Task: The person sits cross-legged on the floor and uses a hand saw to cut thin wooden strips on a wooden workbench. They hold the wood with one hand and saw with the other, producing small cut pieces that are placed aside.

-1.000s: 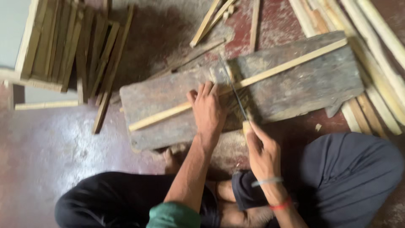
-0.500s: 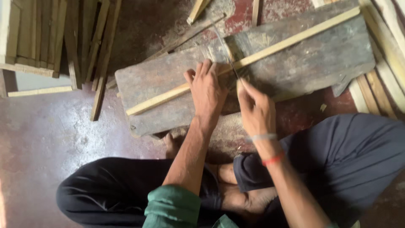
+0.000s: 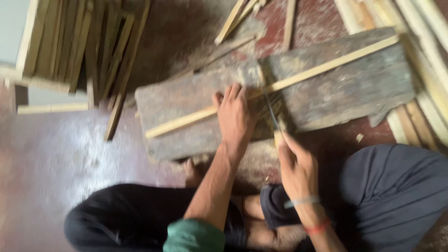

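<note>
Because the weathered grey wooden plank (image 3: 336, 88) lies loose on the floor, hard sawing could shift it, I judge. Across it, from its left edge to its upper right corner, runs a long pale wooden strip (image 3: 326, 67). The left hand (image 3: 235, 116) presses flat, fingers together, on the strip just beside the thin-bladed hand saw (image 3: 271, 112); a slip could nick them. The right hand (image 3: 294, 165) wraps the saw's handle.

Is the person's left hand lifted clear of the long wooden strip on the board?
No, the left hand presses flat on the wooden strip lying across the board.
</note>
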